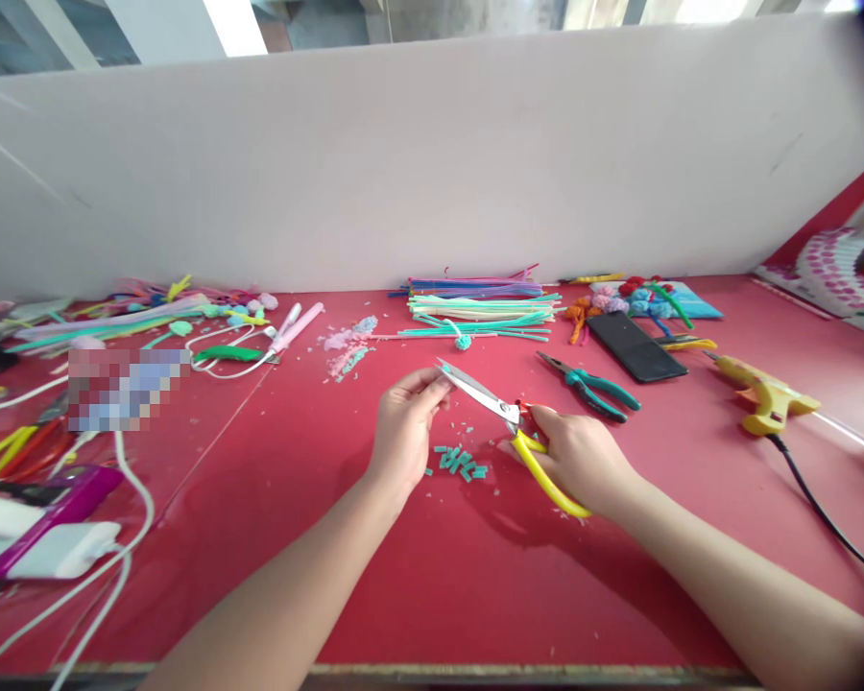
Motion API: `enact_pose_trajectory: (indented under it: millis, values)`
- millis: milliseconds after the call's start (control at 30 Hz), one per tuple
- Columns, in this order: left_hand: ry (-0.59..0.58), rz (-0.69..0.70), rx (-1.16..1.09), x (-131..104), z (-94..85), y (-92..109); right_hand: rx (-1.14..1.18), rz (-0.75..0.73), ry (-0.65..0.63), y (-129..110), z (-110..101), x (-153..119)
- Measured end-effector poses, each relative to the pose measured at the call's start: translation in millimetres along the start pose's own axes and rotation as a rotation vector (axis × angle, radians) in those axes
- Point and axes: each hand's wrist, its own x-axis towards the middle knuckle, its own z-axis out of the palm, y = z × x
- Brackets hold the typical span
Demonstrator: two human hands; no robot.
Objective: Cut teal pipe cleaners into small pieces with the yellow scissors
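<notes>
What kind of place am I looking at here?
Probably a small craft workspace: bundles of colored stems lie toward the back of a red table, a yellow glue gun lies on the right, and the right hand holds scissors near small teal pieces.

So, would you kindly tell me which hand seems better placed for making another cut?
Probably the right hand: it grips the scissors by the handles, with the blades pointing leftward. The left hand is near the blade tips, away from the handles.

Red table (432, 585), green snippets (459, 463), pliers (576, 377)
</notes>
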Motion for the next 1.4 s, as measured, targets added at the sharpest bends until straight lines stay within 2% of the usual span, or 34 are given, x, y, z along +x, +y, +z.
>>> enact_pose_trajectory:
  millis: [600, 900, 1000, 1167, 1300, 1400]
  values:
    - [0.028, -0.016, -0.002, 0, 1.4, 1, -0.027, 0.008, -0.023, 1, 2, -1]
    - [0.031, -0.017, 0.003, 0, 1.1, 0, 0.057, 0.054, -0.035, -1, 2, 1]
    - [-0.037, -0.069, 0.019, -2, 3.0, -1, 0.222, 0.093, -0.023, -5, 2, 2]
    - [-0.24, -0.2, 0.2, -13, 10.1, -4, 0.6, 0.186, -0.033, -9, -5, 2]
    - [-0.379, -0.21, 0.303, -19, 15.9, -3, 0.945, 0.227, -0.088, -10, -11, 1]
    - [-0.458, -0.225, 0.372, -22, 18.2, -2, 1.072, 0.243, -0.111, -11, -14, 0]
